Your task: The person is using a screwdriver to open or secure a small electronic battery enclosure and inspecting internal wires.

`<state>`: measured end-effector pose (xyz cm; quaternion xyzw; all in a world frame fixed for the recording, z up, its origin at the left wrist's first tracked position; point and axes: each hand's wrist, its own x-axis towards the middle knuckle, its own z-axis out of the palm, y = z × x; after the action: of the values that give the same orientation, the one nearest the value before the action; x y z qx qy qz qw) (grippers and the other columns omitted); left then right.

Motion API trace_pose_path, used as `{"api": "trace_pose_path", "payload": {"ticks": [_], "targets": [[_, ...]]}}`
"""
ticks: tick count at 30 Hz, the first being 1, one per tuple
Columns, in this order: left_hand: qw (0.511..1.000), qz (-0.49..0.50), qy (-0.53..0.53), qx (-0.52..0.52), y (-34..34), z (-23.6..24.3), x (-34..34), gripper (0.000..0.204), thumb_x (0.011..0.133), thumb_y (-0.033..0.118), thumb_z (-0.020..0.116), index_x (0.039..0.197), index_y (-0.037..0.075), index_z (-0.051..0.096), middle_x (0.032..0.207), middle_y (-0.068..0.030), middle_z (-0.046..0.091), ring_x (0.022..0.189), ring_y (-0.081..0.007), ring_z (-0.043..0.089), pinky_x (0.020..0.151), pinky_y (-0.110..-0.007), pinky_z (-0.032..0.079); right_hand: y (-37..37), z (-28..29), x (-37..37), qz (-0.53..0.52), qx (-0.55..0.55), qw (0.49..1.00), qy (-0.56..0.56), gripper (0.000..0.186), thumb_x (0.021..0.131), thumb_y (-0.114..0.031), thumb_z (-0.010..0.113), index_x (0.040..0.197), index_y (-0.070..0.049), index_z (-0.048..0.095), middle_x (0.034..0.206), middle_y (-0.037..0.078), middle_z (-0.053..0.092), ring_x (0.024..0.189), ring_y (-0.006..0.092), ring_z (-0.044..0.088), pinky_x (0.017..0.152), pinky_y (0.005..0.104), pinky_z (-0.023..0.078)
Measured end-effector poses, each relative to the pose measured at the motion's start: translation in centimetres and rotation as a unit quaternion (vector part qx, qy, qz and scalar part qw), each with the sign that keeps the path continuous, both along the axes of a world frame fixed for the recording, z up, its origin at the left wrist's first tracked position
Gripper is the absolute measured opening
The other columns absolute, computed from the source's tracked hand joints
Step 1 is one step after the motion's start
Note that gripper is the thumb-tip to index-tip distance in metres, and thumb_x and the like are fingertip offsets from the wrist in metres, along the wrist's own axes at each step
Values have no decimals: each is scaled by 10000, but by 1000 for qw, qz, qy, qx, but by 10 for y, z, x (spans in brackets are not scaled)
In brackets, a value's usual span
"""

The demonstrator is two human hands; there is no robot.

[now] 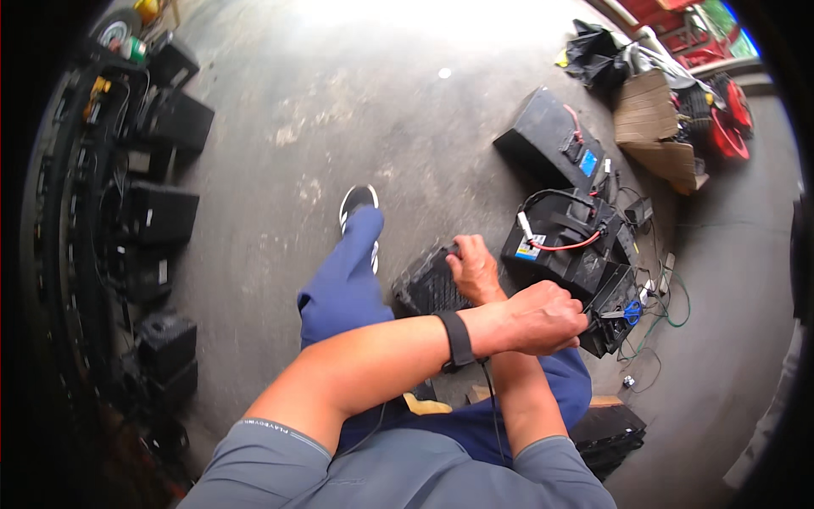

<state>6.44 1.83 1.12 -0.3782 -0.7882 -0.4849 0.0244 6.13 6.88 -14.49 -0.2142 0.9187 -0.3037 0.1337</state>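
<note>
My left arm, with a black band on the wrist, crosses over my right forearm. My left hand is closed in a fist, and whatever it may hold is hidden. Just right of it, scissors with blue handles lie on a black case. My right hand curls its fingers over the top edge of a black ridged block on the floor before me. A black battery box with a carrying handle and a red lead stands to the right. Behind it another black battery box sits tilted.
Black boxes line a dark rack at the left. A torn cardboard box and a black plastic bag are at the far right. Green and dark cables trail over the concrete floor. More black cases lie beside my right leg.
</note>
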Motion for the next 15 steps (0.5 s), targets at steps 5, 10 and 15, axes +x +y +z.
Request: {"api": "trace_pose_path", "payload": {"ticks": [5, 10, 15], "targets": [[1000, 12, -11, 2, -3, 2, 3, 250, 753, 289, 741, 703, 61, 652, 718, -104, 655, 707, -301, 682, 624, -406, 545, -6, 22, -4, 16, 2, 1000, 25, 346, 812, -95, 722, 1122, -60, 570, 982, 160, 568, 860, 364, 617, 740, 447, 506], [1000, -1, 0, 14, 2, -1, 3, 217, 720, 250, 742, 661, 55, 668, 705, -113, 665, 673, -316, 690, 582, -418, 548, 6, 42, -4, -7, -1, 999, 38, 357, 801, -68, 733, 1125, -48, 584, 925, 143, 560, 772, 320, 603, 687, 412, 498], [1000, 1, -5, 10, 2, 0, 3, 207, 717, 249, 738, 691, 48, 690, 726, -123, 676, 697, -320, 700, 602, -419, 559, 9, 58, -5, -16, -8, 999, 39, 350, 800, -67, 737, 1118, -39, 594, 936, 144, 567, 753, 299, 593, 685, 394, 497]]}}
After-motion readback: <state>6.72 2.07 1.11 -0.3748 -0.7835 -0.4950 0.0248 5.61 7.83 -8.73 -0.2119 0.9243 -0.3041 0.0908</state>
